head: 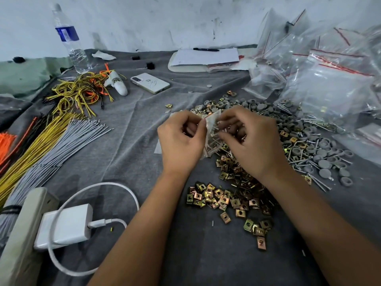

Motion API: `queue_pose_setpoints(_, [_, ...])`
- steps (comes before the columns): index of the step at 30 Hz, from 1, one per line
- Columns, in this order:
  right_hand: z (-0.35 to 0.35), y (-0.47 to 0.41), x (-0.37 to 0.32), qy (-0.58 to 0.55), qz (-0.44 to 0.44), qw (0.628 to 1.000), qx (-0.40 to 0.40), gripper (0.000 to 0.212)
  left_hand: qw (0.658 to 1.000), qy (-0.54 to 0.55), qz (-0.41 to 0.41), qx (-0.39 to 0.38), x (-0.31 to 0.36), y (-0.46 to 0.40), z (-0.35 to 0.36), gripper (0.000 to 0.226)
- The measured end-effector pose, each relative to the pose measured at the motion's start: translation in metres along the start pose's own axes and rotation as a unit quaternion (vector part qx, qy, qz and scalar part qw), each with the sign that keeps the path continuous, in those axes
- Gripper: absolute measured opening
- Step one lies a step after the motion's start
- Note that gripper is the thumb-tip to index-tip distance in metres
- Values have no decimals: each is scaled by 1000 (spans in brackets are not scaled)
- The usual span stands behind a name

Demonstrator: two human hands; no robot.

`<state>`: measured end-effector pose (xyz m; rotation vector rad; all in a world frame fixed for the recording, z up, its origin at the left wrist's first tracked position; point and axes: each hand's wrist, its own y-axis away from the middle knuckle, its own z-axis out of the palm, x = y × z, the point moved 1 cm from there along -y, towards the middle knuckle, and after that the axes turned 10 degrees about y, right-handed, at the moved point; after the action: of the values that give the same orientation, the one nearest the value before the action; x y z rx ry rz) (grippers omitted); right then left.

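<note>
In the head view, the only 1 given, the person's left hand (181, 139) and right hand (249, 139) met above the middle of the grey cloth (127, 129) that carried everything. Between them was a small clear bag (212, 134), lifted off the cloth, with thin metal pins showing through its film. Both grips were pinching the bag. The left thumb and curled fingers held its left side, and the right fingertips held its upper right part, near the red-lined mouth. Whether that mouth was sealed could not be told.

The bag would likely handle as light and limp: thin, slippery film that crumples, loaded with stiff, pointed pieces that could prick through or slide out. The firmer strip along the mouth looked the best place to hold it, 1 grip on each end and the mouth kept uppermost.

Under the wrists, towards the near edge, lay a scatter of brass clips (222, 200). Grey caps and nails (309, 145) spread towards the right edge, with a heap of clear zip bags (329, 85) at the far right corner. A phone (150, 82) lay beyond the hands and a water bottle (71, 42) stood at the far left. Grey wires (61, 141) ran along the left edge, and a white charger (66, 226) sat at the near left corner.
</note>
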<state>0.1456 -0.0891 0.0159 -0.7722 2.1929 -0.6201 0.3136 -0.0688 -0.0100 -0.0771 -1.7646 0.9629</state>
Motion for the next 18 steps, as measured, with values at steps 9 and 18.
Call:
queue_pose_setpoints(9, [0,2,10,132,33,989,-51,16,995,50,-62,59,5,-3,-5,18])
queue_pose_setpoints(18, [16,4,3,294,7,931,-218,42,984,87,-95,121,0,-5,-8,13])
